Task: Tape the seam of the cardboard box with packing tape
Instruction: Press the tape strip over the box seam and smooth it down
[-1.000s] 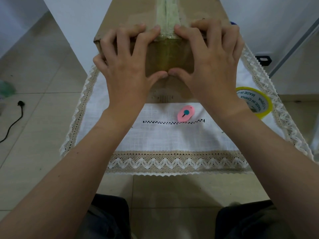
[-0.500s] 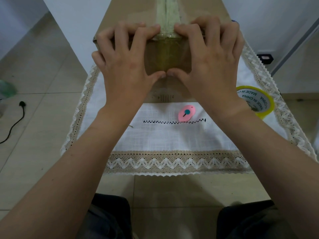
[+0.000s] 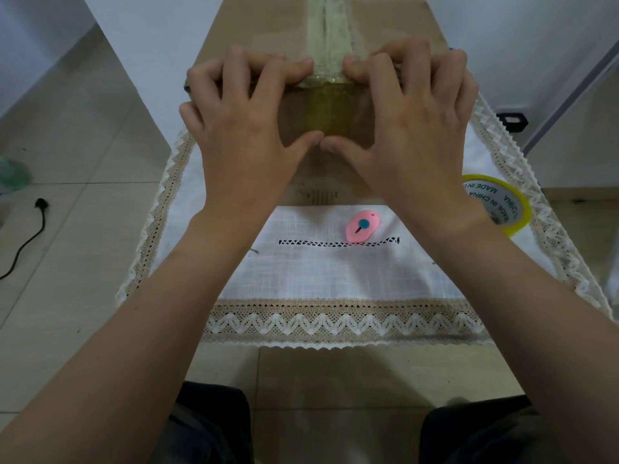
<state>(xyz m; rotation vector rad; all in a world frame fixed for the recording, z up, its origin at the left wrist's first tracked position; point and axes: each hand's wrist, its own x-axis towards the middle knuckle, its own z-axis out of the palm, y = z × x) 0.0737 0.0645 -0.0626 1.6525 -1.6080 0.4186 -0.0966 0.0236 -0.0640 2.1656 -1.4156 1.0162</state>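
The brown cardboard box point(image 3: 254, 21) stands on the table with its near end towards me. A strip of yellowish packing tape point(image 3: 330, 28) runs along the top seam and folds down over the front face point(image 3: 330, 108). My left hand point(image 3: 244, 135) and my right hand point(image 3: 412, 135) lie spread on either side of the tape. Their fingertips press on the top edge. The thumbs meet at the tape's lower end on the front face. Neither hand holds anything. The yellow tape roll point(image 3: 502, 202) lies flat to the right, partly behind my right wrist.
A small pink cutter point(image 3: 361, 226) lies on the white lace-edged tablecloth point(image 3: 335, 279) just in front of the box. A black cable with a plug point(image 3: 40, 205) lies on the tiled floor at left. A small black object point(image 3: 510, 121) sits on the floor at right.
Hardly anything: both hands keep pressing at the same place on the box's near edge, with only slight shifts of the fingers.
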